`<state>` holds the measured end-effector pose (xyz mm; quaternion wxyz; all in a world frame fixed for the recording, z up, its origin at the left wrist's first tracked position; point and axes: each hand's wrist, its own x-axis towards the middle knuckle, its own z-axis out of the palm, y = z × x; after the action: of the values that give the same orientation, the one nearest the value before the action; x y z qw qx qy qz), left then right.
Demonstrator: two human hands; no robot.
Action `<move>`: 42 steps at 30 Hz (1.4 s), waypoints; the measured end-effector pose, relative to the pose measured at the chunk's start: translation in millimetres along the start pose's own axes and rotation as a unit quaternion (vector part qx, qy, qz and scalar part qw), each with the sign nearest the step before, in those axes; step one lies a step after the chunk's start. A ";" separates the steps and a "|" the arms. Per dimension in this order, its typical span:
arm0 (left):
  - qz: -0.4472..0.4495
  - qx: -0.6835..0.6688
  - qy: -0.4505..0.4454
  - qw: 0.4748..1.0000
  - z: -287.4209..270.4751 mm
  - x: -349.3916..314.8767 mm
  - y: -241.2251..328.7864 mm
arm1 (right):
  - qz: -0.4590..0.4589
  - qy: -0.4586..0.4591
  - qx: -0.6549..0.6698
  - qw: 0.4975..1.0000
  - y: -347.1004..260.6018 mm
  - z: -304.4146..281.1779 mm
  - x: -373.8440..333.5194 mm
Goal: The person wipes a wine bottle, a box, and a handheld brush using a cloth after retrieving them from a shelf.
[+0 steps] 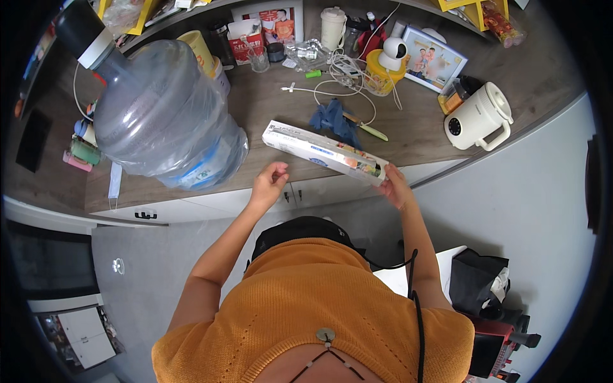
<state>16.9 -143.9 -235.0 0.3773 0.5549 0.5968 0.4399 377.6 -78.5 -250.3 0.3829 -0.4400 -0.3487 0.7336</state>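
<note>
A long, narrow white box [325, 153] with coloured pictures on its side slants over the front part of the wooden counter. My right hand [397, 188] is closed round the box's right end. Just short of its left end hovers my left hand [271, 184], the fingers loosely bent, a small gap to the thumb and nothing seen between them. Behind the box lie a crumpled blue cloth [333, 119] and a knife [370, 129] with a green blade or cover, partly hidden by the cloth.
A large, plastic-wrapped water bottle [166, 121] stands at the left. On the right is a cream kettle [476, 118]. A white camera [392, 53] on a yellow tub, tangled white cables [345, 67], a framed photo [433, 59] and a red-and-white carton [245, 41] line the back.
</note>
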 end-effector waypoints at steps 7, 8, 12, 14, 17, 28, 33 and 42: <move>0.026 0.060 -0.007 0.998 1.6 14.9 -0.2 | -0.091 0.131 -0.163 0.974 -20.6 8.8 25.7; 0.046 0.081 0.005 0.996 2.1 20.3 1.8 | -0.111 0.131 -0.201 0.964 -24.8 6.4 31.9; 0.115 0.160 0.058 0.979 1.8 48.2 18.2 | -0.141 0.103 -0.287 0.942 -40.8 -14.3 65.3; 0.124 0.210 0.090 0.966 0.2 57.5 20.0 | -0.185 0.122 -0.444 0.868 -50.6 -19.1 84.4; 0.168 0.318 0.109 0.927 -6.1 62.8 36.1 | -0.214 0.134 -0.590 0.767 -63.0 -8.4 95.7; 0.081 0.393 0.077 0.913 -5.4 79.0 44.3 | -0.162 0.127 -0.651 0.731 -83.0 -34.5 95.1; 0.058 0.432 0.074 0.897 -4.4 82.9 37.4 | -0.180 0.198 -0.664 0.698 -84.8 -94.8 68.4; 0.091 0.430 0.024 0.898 -13.1 95.4 25.8 | -0.201 0.183 -0.728 0.629 -99.0 -67.2 81.9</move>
<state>3.7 -50.5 -202.7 0.0463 0.7047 0.6831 0.1863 438.0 50.3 -222.1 0.1321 -0.6201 -0.7717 0.0502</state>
